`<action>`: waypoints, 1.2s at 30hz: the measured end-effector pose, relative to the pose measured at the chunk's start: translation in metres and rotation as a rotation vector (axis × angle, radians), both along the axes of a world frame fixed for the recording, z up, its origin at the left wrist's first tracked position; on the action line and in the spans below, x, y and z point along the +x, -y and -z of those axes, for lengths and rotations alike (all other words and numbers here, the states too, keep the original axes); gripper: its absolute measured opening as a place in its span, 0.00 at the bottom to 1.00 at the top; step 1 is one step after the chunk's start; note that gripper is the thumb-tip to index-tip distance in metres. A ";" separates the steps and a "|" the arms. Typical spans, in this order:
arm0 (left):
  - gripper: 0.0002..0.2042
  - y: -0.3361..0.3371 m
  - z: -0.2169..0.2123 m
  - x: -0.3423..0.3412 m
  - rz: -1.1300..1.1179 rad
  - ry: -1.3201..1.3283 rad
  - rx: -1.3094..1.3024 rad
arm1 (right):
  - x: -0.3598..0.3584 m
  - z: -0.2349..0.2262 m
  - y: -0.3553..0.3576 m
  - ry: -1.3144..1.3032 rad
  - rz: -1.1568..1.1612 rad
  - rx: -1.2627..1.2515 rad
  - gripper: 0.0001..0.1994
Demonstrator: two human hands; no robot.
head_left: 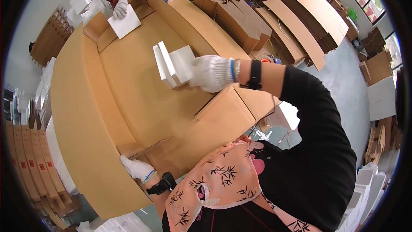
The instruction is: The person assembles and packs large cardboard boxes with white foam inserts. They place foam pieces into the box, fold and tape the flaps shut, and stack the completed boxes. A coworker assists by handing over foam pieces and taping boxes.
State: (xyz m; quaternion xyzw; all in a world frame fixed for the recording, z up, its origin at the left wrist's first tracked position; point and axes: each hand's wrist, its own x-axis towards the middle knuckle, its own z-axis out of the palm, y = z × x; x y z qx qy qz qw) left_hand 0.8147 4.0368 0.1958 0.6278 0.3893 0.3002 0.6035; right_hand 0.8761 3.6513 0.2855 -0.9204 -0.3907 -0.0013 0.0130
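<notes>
White slab-like pieces (182,62) are within the walls of an open cardboard box (133,86); the gloved right hand (212,73) meets their right edge, its fingers too blurred to tell how far open or whether gripping; the gloved left hand (138,169) is at the box's near left corner, its hold and finger opening unclear; opposite, a co-worker's gloved hand (121,8) is on a white panel (126,25).
</notes>
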 end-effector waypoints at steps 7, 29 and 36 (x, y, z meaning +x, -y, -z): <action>0.27 -0.028 0.025 0.007 0.028 -0.041 0.004 | -0.045 0.002 0.051 -0.191 0.081 0.148 0.16; 0.25 0.042 -0.064 -0.009 0.787 -0.189 1.730 | -0.144 0.169 0.538 -0.039 2.238 -0.221 0.23; 0.29 -0.042 -0.037 -0.031 0.709 -0.549 1.737 | -0.111 0.181 0.563 0.111 2.182 -0.079 0.29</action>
